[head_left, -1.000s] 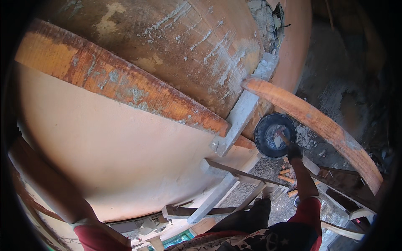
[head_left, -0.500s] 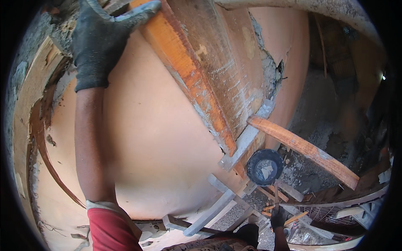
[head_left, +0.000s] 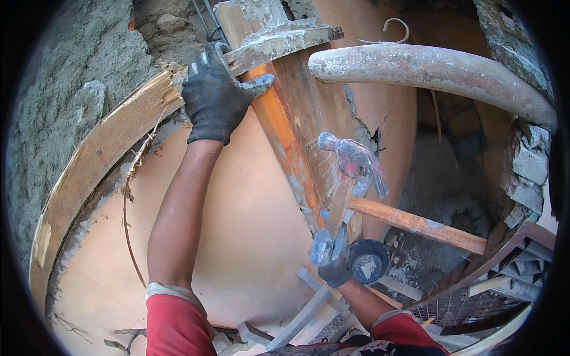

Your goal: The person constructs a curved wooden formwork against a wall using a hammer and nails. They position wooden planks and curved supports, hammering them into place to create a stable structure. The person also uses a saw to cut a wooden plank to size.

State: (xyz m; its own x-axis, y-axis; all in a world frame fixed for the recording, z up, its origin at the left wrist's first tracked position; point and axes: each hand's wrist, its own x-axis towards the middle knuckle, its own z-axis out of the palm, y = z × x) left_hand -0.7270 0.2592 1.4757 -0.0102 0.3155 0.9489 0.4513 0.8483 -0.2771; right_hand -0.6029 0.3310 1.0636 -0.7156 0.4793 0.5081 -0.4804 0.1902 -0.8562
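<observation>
Hammer (head_left: 351, 159) held upright in the right hand (head_left: 330, 254), head at the top, wooden handle running down into the fist. Right hand wears a dark, cement-dusted glove and is closed around the lower end of the handle. Hammer head is a grey claw type, crusted with mortar, and sits just beside the right edge of the upright orange plank (head_left: 291, 127), level with its middle; contact between head and plank cannot be told.

Left hand (head_left: 217, 95), also in a dark glove, is raised above the hammer and clasps the top of the orange plank, fingers over the short cement-caked cross board (head_left: 279, 43) nailed there, thumb pressed on the plank face. The bare left forearm runs down from it to a red sleeve (head_left: 175, 323).

Orange plank leans against a large curved form panel (head_left: 237, 237), pale orange and smooth, which fills the space left of and below the plank. A curved wooden rib (head_left: 89, 172) follows the panel's upper left rim, with rough grey concrete (head_left: 59, 83) beyond it.

Right of the plank, a thick mortar-coated pipe (head_left: 427, 71) arcs across the top. Below the hammer head, a short orange batten (head_left: 415, 224) juts out to the right from the plank. A dark round disc (head_left: 368, 261) lies just beside the right hand, low and to the right of the plank.
</observation>
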